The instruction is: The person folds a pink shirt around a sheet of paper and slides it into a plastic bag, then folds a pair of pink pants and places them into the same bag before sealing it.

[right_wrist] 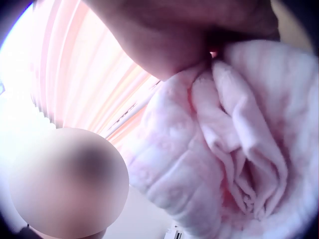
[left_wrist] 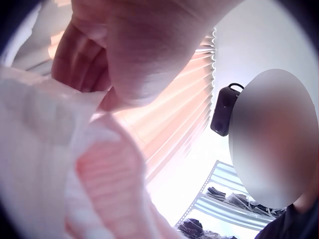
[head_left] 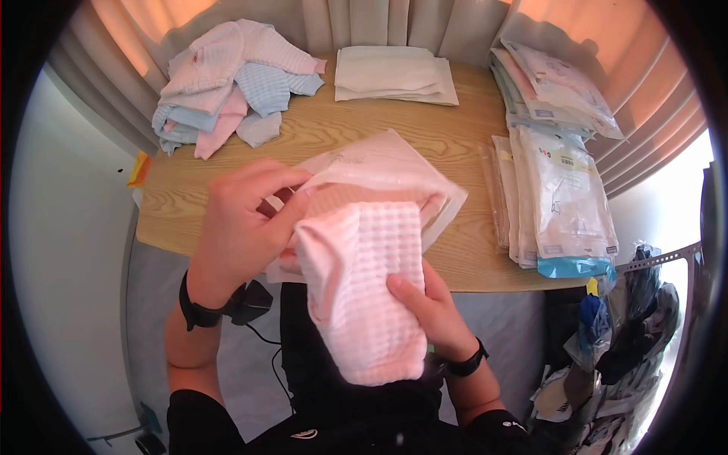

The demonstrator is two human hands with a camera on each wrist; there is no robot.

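My left hand point(head_left: 244, 220) pinches the edge of a translucent plastic bag point(head_left: 371, 158) between thumb and fingers, and the bag's mouth gapes toward me. My right hand point(head_left: 436, 311) grips a folded pink-and-white checked garment point(head_left: 371, 280), thumb on top. The garment's far end overlaps the bag's mouth, while its near end hangs over the table's front edge. Seen from the left wrist, the bag point(left_wrist: 35, 144) lies beside the pink fabric point(left_wrist: 112, 184). In the right wrist view, the garment's soft folded layers point(right_wrist: 249, 134) hang below the right hand point(right_wrist: 194, 35).
A heap of pink and blue knit clothes point(head_left: 220, 83) lies at the table's back left. Flat white bags point(head_left: 390, 74) are stacked at the back middle. Filled plastic packages point(head_left: 569, 189) line the right side. A rack with caps point(head_left: 599, 379) stands at right, beyond the wooden table point(head_left: 174, 208).
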